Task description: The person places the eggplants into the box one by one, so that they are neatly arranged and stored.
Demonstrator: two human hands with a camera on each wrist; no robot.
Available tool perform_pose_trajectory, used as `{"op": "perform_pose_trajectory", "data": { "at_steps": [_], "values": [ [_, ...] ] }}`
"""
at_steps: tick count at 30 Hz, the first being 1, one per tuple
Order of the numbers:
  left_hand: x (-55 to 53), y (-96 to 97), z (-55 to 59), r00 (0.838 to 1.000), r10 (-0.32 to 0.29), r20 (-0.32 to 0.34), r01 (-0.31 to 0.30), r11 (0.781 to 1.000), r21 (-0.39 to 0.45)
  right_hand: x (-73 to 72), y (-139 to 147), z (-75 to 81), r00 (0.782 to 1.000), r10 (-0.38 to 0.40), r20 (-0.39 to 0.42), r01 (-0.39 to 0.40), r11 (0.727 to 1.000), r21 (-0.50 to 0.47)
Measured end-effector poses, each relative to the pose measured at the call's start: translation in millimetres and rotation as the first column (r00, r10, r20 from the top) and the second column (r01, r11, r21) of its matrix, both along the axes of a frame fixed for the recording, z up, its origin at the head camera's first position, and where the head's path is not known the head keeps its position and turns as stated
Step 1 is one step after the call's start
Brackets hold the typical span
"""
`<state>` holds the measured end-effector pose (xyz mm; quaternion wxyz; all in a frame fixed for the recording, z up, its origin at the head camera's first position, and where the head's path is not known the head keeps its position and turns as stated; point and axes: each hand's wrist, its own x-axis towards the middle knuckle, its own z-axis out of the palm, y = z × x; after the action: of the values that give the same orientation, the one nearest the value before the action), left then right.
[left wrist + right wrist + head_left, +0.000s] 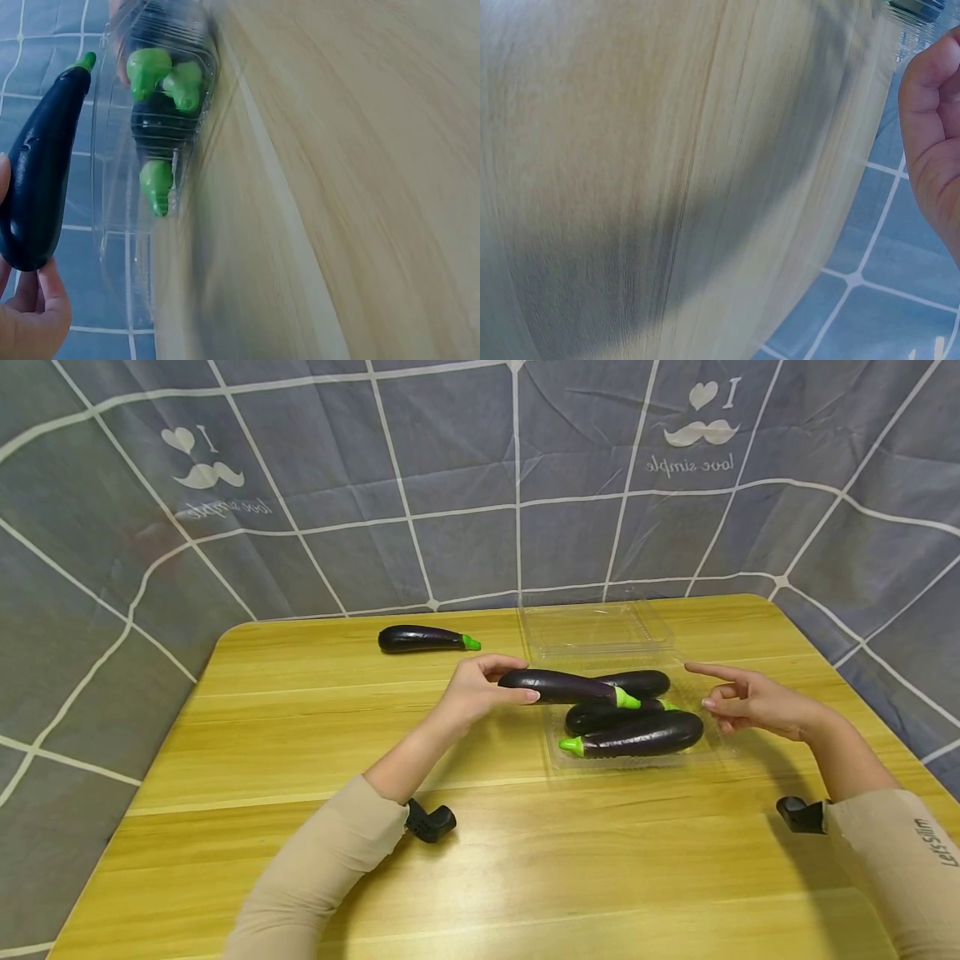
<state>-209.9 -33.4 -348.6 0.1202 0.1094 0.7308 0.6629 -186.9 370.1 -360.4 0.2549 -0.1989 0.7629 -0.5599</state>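
Observation:
My left hand (480, 689) grips a dark purple eggplant (558, 685) by its blunt end, thumb on the near side. That eggplant hangs over a clear plastic clamshell box (555, 758), its green stem pointing right; the left wrist view shows the held eggplant (39, 165) apart from the box. Inside the box lie three more eggplants, the nearest one (645, 735) with its stem to the left. My right hand (765, 702) is at the box's right side, index finger stretched out and other fingers bent, holding nothing visible. Whether it touches the box I cannot tell.
Another eggplant (423, 639) lies at the back of the wooden table (262, 760), left of the box. The box's hinged lid (600, 627) lies folded open toward the back. A grey checked curtain (465, 468) surrounds the table's back and sides.

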Motion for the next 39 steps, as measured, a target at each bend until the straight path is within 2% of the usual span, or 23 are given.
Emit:
{"op": "perform_pose_trajectory", "data": {
  "at_steps": [6,16,28,32,39],
  "values": [
    [0.6,10.5,-3.7,0.999,-0.013,-0.033,0.012,1.000,-0.012,0.0,-0.6,-0.2,1.000,-0.001,0.001,0.001,1.000,-0.009],
    [5.3,24.7,-9.2,0.989,-0.047,-0.143,0.031,0.994,-0.107,0.5,-1.0,-1.0,1.000,-0.005,-0.009,0.005,1.000,0.002],
    [11.4,41.7,-9.6,0.962,-0.065,-0.264,-0.008,0.964,-0.266,1.6,-0.1,-2.7,1.000,-0.012,-0.013,0.012,1.000,0.004],
    [13.5,43.4,-8.3,0.959,-0.071,-0.276,-0.011,0.959,-0.284,1.9,0.6,-3.1,1.000,-0.007,-0.016,0.007,1.000,-0.001],
    [17.9,47.6,-8.2,0.954,-0.132,-0.269,0.039,0.945,-0.324,0.8,-0.2,-2.9,1.000,-0.003,-0.013,0.003,1.000,-0.007]
  ]
}}
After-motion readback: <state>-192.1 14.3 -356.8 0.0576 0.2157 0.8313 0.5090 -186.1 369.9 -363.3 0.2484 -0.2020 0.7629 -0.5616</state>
